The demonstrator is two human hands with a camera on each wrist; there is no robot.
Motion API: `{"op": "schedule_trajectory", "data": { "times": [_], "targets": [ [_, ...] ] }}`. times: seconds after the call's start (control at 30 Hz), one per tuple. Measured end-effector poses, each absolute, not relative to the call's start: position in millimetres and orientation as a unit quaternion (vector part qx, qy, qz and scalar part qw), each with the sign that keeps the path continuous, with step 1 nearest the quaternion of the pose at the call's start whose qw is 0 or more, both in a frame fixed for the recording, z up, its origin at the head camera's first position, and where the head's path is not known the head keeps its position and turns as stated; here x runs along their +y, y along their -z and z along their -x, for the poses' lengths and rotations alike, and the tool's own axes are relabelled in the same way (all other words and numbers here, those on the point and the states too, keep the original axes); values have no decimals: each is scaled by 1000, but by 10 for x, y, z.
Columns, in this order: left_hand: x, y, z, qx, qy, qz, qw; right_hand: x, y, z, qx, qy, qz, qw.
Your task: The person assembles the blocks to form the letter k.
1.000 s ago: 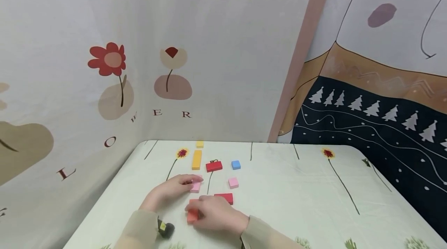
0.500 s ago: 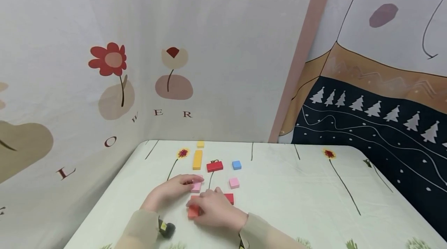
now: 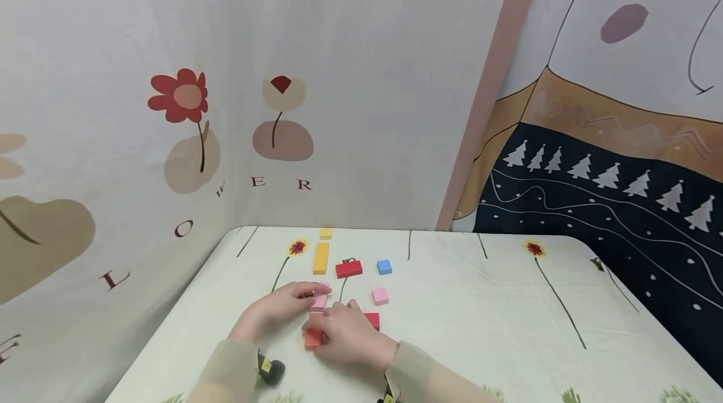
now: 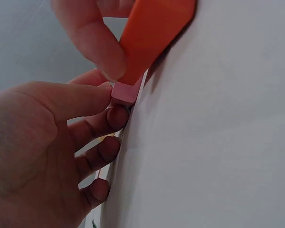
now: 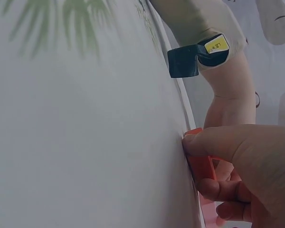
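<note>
In the head view, my left hand [image 3: 282, 304] holds a pink block [image 3: 319, 302] flat on the table, thumb and fingers at its sides. Just nearer to me, my right hand [image 3: 354, 335] pinches an orange-red block [image 3: 313, 341]. The two blocks line up end to end, the orange-red one's far end right at the pink one's near end. In the left wrist view, the orange-red block [image 4: 154, 38] overlaps the end of the pink block [image 4: 124, 93]. A red block [image 3: 373, 320] lies behind my right hand, partly hidden by it.
Beyond the pink block lie a long yellow block [image 3: 321, 258] and a small yellow block [image 3: 326, 233], roughly in the same line. To their right are another red block [image 3: 348, 269], a blue cube [image 3: 384, 267] and a pink cube [image 3: 380, 296]. Printed cloth [image 3: 361, 108] hangs behind the table.
My right hand has slid the orange-red block away from me, up to the near end of the pink block. My left hand has stayed on the pink block.
</note>
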State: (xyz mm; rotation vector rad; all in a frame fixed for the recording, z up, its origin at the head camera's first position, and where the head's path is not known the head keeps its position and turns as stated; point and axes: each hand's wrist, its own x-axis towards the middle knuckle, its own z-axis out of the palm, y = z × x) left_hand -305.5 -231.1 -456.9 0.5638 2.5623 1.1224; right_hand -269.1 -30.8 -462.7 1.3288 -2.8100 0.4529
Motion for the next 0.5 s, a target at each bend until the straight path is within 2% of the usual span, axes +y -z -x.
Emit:
{"op": "schedule_trajectory", "data": {
  "times": [0.5],
  "targets": [
    [-2301, 4555, 3057, 885, -398, -186, 155, -350, 4629, 2750, -897, -149, -416, -7]
  ]
}}
